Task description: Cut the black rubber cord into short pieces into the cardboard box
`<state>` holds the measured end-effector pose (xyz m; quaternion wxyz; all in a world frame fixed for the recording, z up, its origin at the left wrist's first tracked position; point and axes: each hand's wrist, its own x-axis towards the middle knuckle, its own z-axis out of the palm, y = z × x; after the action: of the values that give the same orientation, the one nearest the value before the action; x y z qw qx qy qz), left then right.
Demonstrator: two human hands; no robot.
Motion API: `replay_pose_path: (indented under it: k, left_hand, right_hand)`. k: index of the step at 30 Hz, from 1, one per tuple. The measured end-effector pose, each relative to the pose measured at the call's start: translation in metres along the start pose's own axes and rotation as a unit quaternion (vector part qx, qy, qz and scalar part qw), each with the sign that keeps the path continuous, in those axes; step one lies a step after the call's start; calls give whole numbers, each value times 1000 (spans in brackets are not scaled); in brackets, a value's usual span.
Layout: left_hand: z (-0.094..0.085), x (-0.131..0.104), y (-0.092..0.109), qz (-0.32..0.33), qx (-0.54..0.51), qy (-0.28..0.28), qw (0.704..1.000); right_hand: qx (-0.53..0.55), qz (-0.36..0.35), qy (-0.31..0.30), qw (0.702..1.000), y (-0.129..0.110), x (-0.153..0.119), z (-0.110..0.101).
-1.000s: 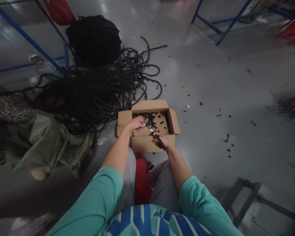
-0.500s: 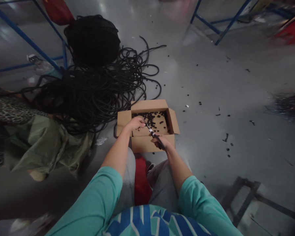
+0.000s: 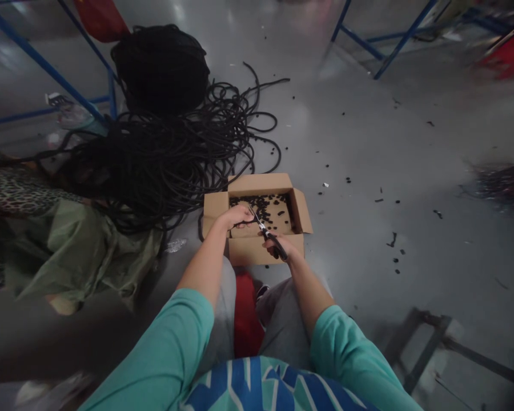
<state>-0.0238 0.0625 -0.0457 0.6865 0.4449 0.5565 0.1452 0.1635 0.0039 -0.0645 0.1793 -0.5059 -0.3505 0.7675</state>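
Teal sleeves point(image 3: 154, 342) nearest, at approx. 7 & 5 o'clock of the cardboard box point(image 3: 265, 251) (all clock dirs from there). R hand point(image 3: 282, 245), near 5, is wrapped round the scissors point(image 3: 278, 249) at the handle end, blades point(image 3: 258, 220) aimed to 11. L hand point(image 3: 239, 216), approx. 9, pinches what looks like black cord point(image 3: 249, 221) right by the blades, over the box; grip detail too small to tell. Cord prob. light, soft, bendy, not fragile; best pinched close to the blades w/ skin clear of them. Scissors prob. stiff, fairly light, best held by the loops. Short black pieces point(image 3: 263, 205) lie inside, mostly far side. Further: tangled cord heap point(image 3: 175, 148) at 10, dark bundle point(image 3: 163, 65) at 11, blue frame point(image 3: 404, 40) at 1.
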Motion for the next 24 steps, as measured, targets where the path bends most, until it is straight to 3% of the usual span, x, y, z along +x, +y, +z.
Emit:
replay_pose_path:
  k: [13, 20, 24]
  left_hand:
    - [-3, 10, -8, 19, 84, 32, 996]
    - [-1, 8, -6, 46, 138, 75, 987]
    - [2, 12, -6, 56, 184, 111, 975]
  right_hand:
    - [-56, 10, 60, 997, -2, 0, 1]
    - [-55, -4, 27, 998, -2, -1, -1]
    - [-92, -20, 50, 994, 0, 2, -2]
